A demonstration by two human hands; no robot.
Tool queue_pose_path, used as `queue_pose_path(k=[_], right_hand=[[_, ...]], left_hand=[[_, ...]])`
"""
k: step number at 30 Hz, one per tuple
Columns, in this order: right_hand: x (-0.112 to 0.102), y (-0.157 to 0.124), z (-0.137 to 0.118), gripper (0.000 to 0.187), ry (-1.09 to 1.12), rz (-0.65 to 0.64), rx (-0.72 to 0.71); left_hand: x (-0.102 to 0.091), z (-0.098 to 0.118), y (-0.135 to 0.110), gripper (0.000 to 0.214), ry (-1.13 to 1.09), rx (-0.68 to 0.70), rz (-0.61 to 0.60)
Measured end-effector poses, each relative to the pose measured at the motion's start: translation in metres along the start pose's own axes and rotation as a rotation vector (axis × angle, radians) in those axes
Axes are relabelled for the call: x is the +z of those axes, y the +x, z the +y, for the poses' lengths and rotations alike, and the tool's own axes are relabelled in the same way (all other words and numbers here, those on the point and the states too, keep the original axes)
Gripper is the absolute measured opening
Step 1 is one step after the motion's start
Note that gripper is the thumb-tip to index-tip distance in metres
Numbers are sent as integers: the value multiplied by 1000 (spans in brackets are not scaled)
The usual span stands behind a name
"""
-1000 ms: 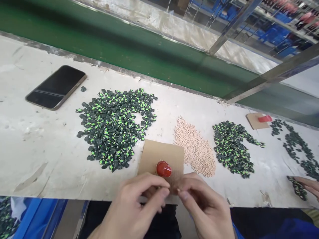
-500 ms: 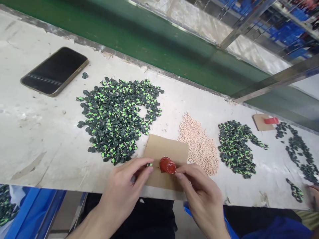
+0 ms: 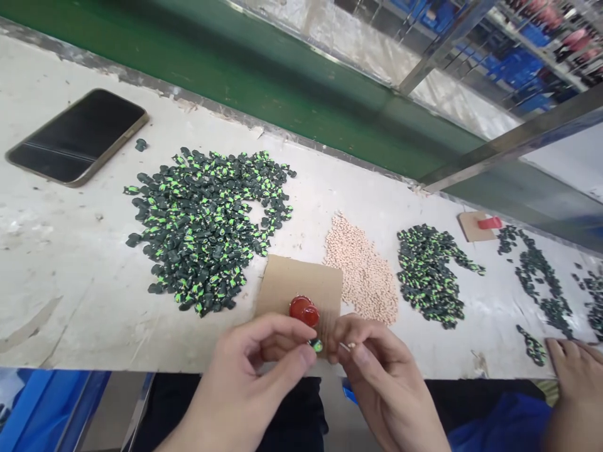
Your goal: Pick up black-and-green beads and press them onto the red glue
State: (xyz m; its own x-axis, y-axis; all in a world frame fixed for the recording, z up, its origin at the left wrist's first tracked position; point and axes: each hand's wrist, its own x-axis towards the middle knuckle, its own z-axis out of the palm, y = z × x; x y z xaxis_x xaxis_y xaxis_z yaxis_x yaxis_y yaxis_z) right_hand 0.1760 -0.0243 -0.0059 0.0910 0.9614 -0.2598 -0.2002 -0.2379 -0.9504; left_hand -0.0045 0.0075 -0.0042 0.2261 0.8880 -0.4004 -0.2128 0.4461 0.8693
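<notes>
My left hand (image 3: 254, 370) pinches a small dark piece with bright green markings (image 3: 316, 344) between thumb and forefinger. Across from it, a short gap away, my right hand (image 3: 381, 370) is closed on a thin pin-like tool (image 3: 345, 346), with a tiny pinkish bead (image 3: 352, 345) at the fingertips. Whether the bead sits on the pin I cannot tell. Just behind both hands a small glossy red cup (image 3: 301, 307) rests on a cardboard square (image 3: 287, 273). The pile of pale pink beads (image 3: 360, 270) lies right of the cardboard.
To the left spreads a large pile of black-and-green pieces (image 3: 202, 232), with a phone (image 3: 78, 135) beyond. On the right are another such pile (image 3: 428, 276), a second cardboard (image 3: 471, 227) with a red cylinder (image 3: 490, 223), and another person's hand (image 3: 577, 370). A green strip (image 3: 198, 63) runs behind.
My right hand has drawn away from the red cup toward me. My left hand has moved right with its piece, nearer the right hand. The view has shifted slightly.
</notes>
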Motion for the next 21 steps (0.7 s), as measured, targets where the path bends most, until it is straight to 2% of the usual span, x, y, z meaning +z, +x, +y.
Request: queue_pose_path(k=[3,6,13,21], right_hand=[[1,-4,-1,4,81,-48,23],[-1,-10,1,7,103,-79,55],[2,-14,3,14,70,-80,32],[2,-12,-6,15,-102,-78,0]], left_hand=[[9,-1,1,7,-146,-97,-90],[11,-5,0,5,-198,-164,-130],[9,-4,0,7,-217,-239,-132],[8,5,0,10,-191,-251,-119]])
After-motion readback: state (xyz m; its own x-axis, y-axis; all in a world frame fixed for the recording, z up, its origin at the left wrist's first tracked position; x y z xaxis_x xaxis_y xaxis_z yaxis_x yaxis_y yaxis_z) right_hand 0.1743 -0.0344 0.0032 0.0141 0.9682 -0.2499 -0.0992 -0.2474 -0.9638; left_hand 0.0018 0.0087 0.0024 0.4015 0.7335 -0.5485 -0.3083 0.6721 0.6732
